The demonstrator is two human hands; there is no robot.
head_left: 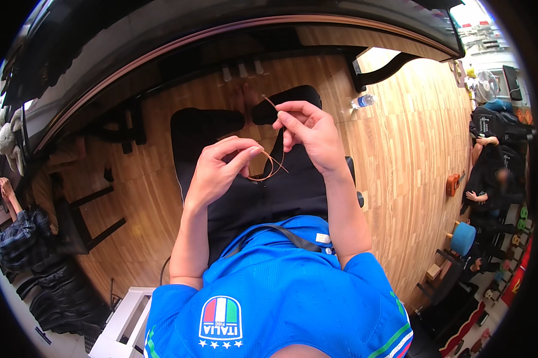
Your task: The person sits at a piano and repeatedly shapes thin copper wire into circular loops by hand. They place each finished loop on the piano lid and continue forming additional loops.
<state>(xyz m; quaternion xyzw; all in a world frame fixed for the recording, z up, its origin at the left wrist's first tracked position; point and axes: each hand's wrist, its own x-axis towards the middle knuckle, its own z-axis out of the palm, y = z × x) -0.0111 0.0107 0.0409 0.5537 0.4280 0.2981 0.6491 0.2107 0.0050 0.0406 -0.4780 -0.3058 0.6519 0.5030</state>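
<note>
A thin tan cord (275,175) runs between my two hands over my lap, bent into a small loop. My left hand (216,170) pinches it between thumb and forefinger, with the loop hanging beside the fingertips. Higher and to the right, my right hand (313,136) is closed on the cord too, gripping it with thumb and index finger. A short end of it sticks up past these fingers, and another thin tip crosses the loop. The cord's exact material is too fine to make out. Beneath both hands are my black trousers (251,203).
Ahead stands a glossy black piano (221,39) with pedals (242,70) below. A water bottle (363,101) lies on the wooden floor (400,155) to the right, with a blue stool (463,238) and a small guitar-shaped instrument (452,185) farther off. Other people sit at both sides.
</note>
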